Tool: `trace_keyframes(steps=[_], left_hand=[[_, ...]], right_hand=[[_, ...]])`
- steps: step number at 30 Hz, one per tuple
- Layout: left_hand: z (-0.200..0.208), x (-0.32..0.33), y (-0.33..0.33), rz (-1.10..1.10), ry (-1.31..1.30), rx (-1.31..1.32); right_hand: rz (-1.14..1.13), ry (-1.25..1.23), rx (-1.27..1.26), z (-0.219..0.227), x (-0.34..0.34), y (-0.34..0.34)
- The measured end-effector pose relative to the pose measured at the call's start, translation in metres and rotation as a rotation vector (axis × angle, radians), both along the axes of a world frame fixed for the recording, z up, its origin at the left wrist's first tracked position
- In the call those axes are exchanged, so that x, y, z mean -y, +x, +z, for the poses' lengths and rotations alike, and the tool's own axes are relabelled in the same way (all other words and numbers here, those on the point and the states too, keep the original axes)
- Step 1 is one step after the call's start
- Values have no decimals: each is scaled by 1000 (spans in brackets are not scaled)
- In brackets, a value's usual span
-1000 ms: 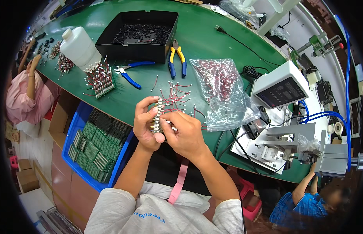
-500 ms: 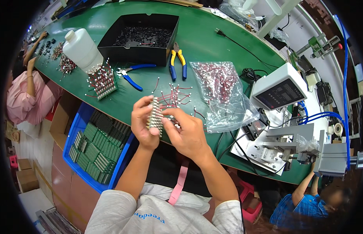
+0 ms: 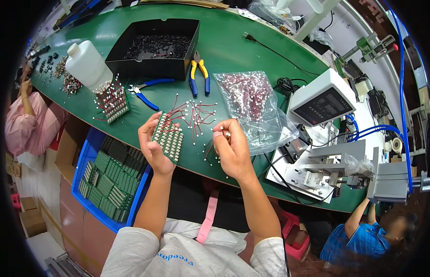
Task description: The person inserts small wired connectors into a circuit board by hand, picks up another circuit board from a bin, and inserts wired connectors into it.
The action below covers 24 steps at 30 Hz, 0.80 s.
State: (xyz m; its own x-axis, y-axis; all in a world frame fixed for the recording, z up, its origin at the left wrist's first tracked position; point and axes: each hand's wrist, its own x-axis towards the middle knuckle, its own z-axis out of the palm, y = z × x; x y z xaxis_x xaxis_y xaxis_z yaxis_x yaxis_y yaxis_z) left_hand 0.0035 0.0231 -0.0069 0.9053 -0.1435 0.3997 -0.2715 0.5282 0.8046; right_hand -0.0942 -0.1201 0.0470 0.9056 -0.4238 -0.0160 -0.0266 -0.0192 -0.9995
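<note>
In the head view, the left hand (image 3: 155, 156) is grasping a green board (image 3: 169, 142), which is held tilted above the near edge of the desk (image 3: 233, 44). The board carries rows of small white sockets, and red wires stand out from its far part. The right hand (image 3: 234, 150) is apart from the board, and its fingers are closed on a few small plugs (image 3: 228, 135) with white ends. Loose wires (image 3: 199, 118) lie on the desk beyond the hands. Near the right hand is a clear bag (image 3: 272, 135) with many similar wires.
</note>
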Motion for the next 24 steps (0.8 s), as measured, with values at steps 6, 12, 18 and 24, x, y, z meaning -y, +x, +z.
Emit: trace_keyframes(steps=[6,12,18,24], left_hand=[[4,3,-2,5,-31,-12],[4,3,-3,8,-31,17],[6,4,-4,3,-21,12],[2,3,-3,26,47,55]], right_hand=[[-28,115,119,4,-6,6],[-4,84,85,2,-1,9],[-18,41,15,3,0,12],[-21,-29,-6,9,-1,12]])
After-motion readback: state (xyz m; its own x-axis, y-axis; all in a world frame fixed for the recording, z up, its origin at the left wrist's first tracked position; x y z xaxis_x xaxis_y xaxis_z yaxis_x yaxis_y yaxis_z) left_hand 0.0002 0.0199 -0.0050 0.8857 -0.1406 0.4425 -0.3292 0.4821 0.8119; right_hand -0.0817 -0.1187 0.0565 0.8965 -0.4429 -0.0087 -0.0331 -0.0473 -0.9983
